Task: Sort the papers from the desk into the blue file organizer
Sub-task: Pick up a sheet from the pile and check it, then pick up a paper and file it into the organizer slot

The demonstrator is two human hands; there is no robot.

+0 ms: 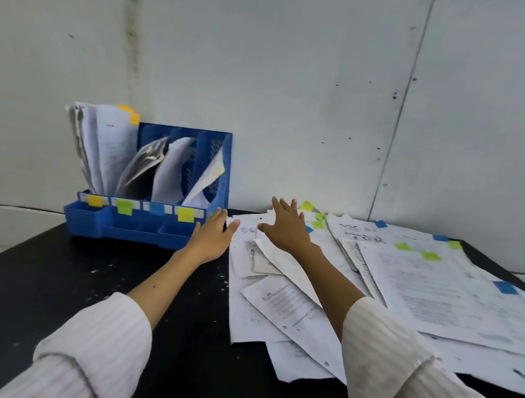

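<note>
The blue file organizer [150, 223] stands at the back left of the black desk [68, 280]. Its slots hold curled papers, and its front carries orange, green, blue and yellow tabs. A loose spread of printed papers [418, 286] with coloured sticky tabs covers the desk's right half. My left hand [213, 236] reaches forward with straight fingers, just right of the organizer's front corner and at the left edge of the paper spread. My right hand [285, 227] hovers with spread fingers over the far papers, holding nothing.
A grey wall [291, 93] rises directly behind the desk. Bare desk surface lies on the left, in front of the organizer. The papers on the right overlap one another and reach the desk's near edge.
</note>
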